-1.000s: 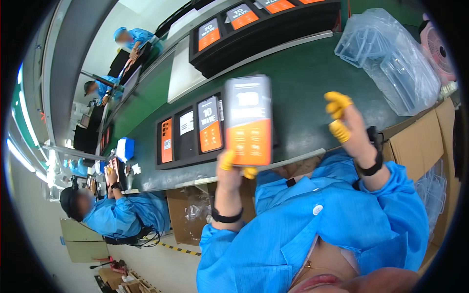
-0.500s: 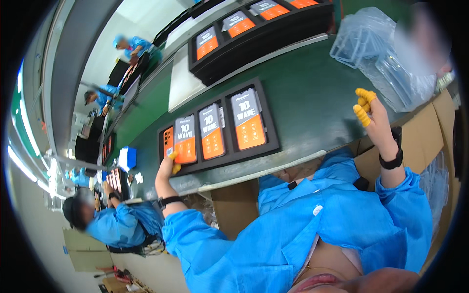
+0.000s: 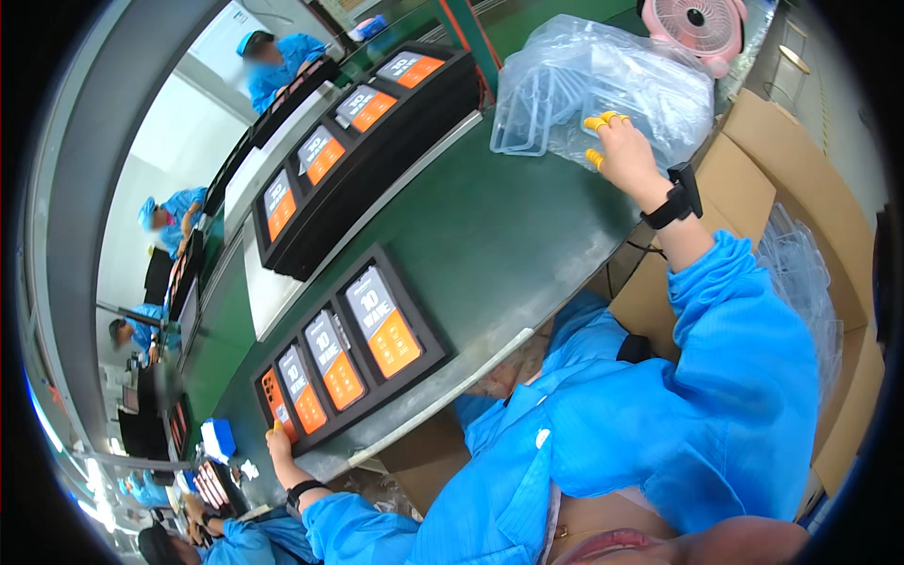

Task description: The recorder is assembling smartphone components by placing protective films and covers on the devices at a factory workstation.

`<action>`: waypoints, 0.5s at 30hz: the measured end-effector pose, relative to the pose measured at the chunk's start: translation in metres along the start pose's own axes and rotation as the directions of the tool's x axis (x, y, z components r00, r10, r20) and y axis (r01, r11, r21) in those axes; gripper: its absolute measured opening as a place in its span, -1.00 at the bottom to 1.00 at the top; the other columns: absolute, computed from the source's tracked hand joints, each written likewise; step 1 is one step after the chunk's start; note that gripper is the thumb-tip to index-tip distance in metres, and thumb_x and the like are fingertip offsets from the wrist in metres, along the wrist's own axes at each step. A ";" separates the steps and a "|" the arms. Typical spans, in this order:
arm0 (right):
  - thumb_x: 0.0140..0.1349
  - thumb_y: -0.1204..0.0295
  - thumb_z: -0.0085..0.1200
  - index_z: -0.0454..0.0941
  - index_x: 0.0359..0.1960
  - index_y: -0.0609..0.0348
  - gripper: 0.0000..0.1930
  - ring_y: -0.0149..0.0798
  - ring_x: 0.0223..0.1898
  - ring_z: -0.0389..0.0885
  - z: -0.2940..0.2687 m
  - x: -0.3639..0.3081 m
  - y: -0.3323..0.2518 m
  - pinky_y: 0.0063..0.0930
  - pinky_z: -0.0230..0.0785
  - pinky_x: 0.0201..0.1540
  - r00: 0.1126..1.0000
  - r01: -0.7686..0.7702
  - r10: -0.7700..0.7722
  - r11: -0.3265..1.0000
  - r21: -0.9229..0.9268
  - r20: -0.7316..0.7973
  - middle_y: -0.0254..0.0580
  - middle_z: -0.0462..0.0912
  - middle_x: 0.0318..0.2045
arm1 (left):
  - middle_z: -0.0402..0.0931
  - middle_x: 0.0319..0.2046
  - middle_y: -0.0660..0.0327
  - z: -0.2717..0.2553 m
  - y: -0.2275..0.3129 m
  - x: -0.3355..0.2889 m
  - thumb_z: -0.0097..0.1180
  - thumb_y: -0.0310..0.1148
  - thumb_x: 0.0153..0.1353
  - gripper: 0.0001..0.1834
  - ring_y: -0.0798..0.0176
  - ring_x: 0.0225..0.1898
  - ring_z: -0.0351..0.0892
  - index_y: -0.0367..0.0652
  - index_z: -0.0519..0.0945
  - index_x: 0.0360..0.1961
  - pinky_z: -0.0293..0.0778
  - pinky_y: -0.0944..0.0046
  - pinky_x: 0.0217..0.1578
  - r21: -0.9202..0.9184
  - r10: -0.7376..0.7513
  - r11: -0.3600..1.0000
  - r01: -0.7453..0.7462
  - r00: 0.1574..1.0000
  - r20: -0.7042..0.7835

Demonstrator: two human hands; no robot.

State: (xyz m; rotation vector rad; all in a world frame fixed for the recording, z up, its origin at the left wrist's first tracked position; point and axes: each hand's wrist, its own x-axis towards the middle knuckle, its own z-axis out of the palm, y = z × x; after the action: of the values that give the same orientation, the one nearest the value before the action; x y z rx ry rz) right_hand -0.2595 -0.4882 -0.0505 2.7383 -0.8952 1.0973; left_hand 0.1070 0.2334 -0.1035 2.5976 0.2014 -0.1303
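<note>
A black foam tray (image 3: 428, 364) lies along the near edge of the green bench, holding several phones in slots. Three phones show grey-and-orange faces; the leftmost, an orange phone (image 3: 277, 400), shows its camera side. My left hand (image 3: 281, 446), yellow finger cots on, grips the tray's near left corner beside that phone; some fingers are hidden. Off to the right, my right hand (image 3: 625, 156) is open, yellow-capped fingers apart, at the near side of a clear plastic bag (image 3: 650, 89) with clear plastic trays (image 3: 527, 108) in it. Whether the fingertips touch the bag is unclear.
Beyond the tray stands a stack of black trays (image 3: 372, 155) with phones on top. A pink fan (image 3: 695, 19) sits past the bag. Right of me is an open cardboard box (image 3: 753, 151). Co-workers in blue sit along the bench to the left; a blue box (image 3: 217, 439) stands there.
My view has turned to the right. My right hand has reached forward to the plastic bag, and its curled fingers have spread. My left hand stays at the tray's corner.
</note>
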 end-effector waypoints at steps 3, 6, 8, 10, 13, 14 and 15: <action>-0.13 0.43 0.08 0.46 -0.28 0.08 -0.71 -0.15 -0.21 0.39 -0.001 -0.002 0.016 -0.34 0.32 -0.22 0.996 -0.083 0.081 0.987 -0.135 -0.022 -0.17 0.43 -0.29 | 0.46 -0.34 0.14 -0.011 0.046 -0.058 -0.13 -0.22 0.14 -0.63 0.18 -0.27 0.46 -0.30 0.38 -0.15 0.35 0.22 -0.24 -0.238 -0.118 0.965 0.106 0.992 -0.035; -0.10 0.49 -0.01 0.49 -0.37 0.09 -0.81 -0.17 -0.21 0.38 0.002 -0.006 0.031 -0.36 0.32 -0.22 0.986 -0.133 0.154 0.956 -0.263 0.061 -0.20 0.43 -0.32 | 0.46 -0.38 0.20 -0.020 0.049 -0.068 -0.09 -0.24 0.12 -0.70 0.24 -0.35 0.48 -0.23 0.40 -0.22 0.36 0.28 -0.37 -0.495 -0.154 0.849 0.187 0.982 0.107; -0.09 0.51 -0.06 0.50 -0.42 0.09 -0.85 -0.18 -0.22 0.38 0.013 -0.006 0.042 -0.37 0.32 -0.22 0.978 -0.120 0.166 0.942 -0.313 0.125 -0.20 0.44 -0.34 | 0.47 -0.40 0.23 -0.032 0.059 -0.075 -0.07 -0.25 0.11 -0.75 0.28 -0.41 0.49 -0.19 0.42 -0.27 0.37 0.32 -0.47 -0.636 -0.152 0.731 0.248 0.967 0.203; -0.07 0.51 -0.10 0.50 -0.48 0.13 -0.87 -0.18 -0.22 0.38 0.025 -0.008 0.048 -0.39 0.33 -0.22 0.982 0.039 0.020 0.949 -0.312 0.186 -0.20 0.45 -0.39 | 0.47 -0.39 0.23 -0.041 0.085 -0.088 -0.08 -0.29 0.11 -0.78 0.32 -0.43 0.50 -0.19 0.42 -0.27 0.36 0.34 -0.51 -0.563 -0.137 0.804 0.192 0.981 0.139; -0.09 0.51 -0.09 0.49 -0.49 0.16 -0.89 -0.16 -0.26 0.40 0.020 -0.008 0.044 -0.37 0.35 -0.26 0.982 0.064 -0.011 0.959 -0.275 0.188 -0.19 0.45 -0.44 | 0.47 -0.35 0.21 -0.038 0.097 -0.087 -0.09 -0.35 0.12 -0.77 0.29 -0.35 0.51 -0.22 0.40 -0.21 0.42 0.36 -0.40 -0.725 -0.121 0.689 -0.003 0.986 -0.119; -0.09 0.51 -0.09 0.48 -0.50 0.18 -0.89 -0.16 -0.27 0.41 0.014 -0.009 0.039 -0.36 0.36 -0.27 0.980 0.057 -0.004 0.964 -0.260 0.201 -0.18 0.45 -0.44 | 0.47 -0.35 0.21 -0.035 0.100 -0.094 -0.09 -0.35 0.12 -0.77 0.29 -0.35 0.51 -0.22 0.40 -0.21 0.42 0.36 -0.40 -0.726 -0.122 0.688 0.000 0.986 -0.117; -0.08 0.51 -0.08 0.47 -0.51 0.16 -0.91 -0.12 -0.30 0.42 0.004 -0.008 0.027 -0.35 0.36 -0.29 0.987 -0.026 0.047 0.990 -0.137 0.151 -0.15 0.45 -0.44 | 0.47 -0.32 0.20 -0.030 0.124 -0.118 -0.08 -0.35 0.12 -0.74 0.28 -0.32 0.51 -0.23 0.39 -0.18 0.43 0.34 -0.35 -0.799 -0.016 0.596 -0.082 0.993 -0.113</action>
State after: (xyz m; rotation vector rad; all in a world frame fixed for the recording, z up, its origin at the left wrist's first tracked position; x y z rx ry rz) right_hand -0.2758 -0.5076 -0.0626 2.7335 -1.0021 0.8065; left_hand 0.0132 0.1293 0.0000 1.6771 0.1909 0.1073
